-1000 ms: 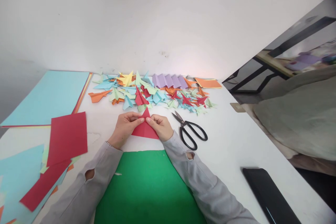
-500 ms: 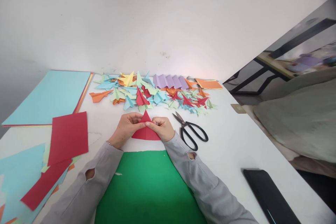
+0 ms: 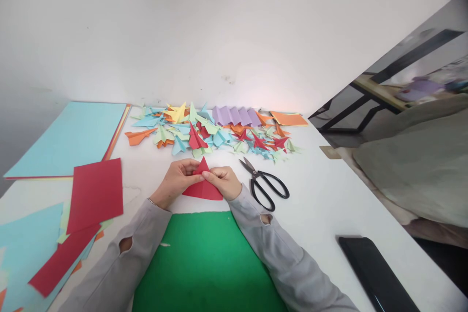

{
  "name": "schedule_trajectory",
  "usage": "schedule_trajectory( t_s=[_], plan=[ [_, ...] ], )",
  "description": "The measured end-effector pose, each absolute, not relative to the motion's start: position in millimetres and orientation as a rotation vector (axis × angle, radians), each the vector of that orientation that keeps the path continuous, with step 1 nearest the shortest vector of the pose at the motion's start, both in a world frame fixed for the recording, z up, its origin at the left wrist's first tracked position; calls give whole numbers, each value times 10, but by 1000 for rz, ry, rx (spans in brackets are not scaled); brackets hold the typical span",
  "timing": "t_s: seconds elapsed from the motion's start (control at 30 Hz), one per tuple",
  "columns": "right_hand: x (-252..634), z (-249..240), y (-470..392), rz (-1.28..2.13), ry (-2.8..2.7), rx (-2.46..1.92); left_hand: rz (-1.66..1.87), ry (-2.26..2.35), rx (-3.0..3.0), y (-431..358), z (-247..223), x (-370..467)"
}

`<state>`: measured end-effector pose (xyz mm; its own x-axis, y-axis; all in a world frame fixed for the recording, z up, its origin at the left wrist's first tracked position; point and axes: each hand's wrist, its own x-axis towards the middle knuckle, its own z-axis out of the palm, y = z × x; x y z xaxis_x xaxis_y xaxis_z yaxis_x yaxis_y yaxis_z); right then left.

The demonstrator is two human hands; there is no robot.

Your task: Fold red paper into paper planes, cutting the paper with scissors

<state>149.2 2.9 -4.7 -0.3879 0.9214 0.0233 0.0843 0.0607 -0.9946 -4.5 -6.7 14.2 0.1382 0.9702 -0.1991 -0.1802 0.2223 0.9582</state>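
Note:
A red sheet of paper (image 3: 203,192), folded to a point at its far end, is held just above the table beyond the green mat (image 3: 208,263). My left hand (image 3: 177,180) pinches its left side, thumb on top and fingers behind. From the right, my right hand (image 3: 222,180) grips the same paper, its thumb pressed near the middle close to the left thumb. Fingers and thumbs cover part of the folds. Black-handled scissors (image 3: 261,180) lie to the right of my right hand, blades pointing away and slightly left.
Folded paper planes (image 3: 197,137) in many colours lie heaped along the wall, with a pleated purple paper (image 3: 237,116) among them. Blue sheets (image 3: 73,136) are stacked at the left, near a red sheet (image 3: 95,195) and a red strip (image 3: 66,259). A black phone-like object (image 3: 376,273) lies right.
My right thumb has shifted slightly over the paper, now overlapping nearer the left thumb. Both hands still hold the red paper. The view has tilted a little; the other things stay put.

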Motion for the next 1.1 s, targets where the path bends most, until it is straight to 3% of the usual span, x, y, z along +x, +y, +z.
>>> schedule_trajectory(
  t_s=[0.33, 0.73, 1.1],
  plan=[
    [1495, -82, 27, 1637, -1492, -1058, 1036, 1085, 928, -69, 60, -55],
    [1508, -94, 56, 1399, -1713, -967, 1073, 1060, 885, -58, 123, -30],
    [1517, -132, 51, 1557, -1694, -948, 1043, 1094, 925, -69, 91, -58]
  ],
)
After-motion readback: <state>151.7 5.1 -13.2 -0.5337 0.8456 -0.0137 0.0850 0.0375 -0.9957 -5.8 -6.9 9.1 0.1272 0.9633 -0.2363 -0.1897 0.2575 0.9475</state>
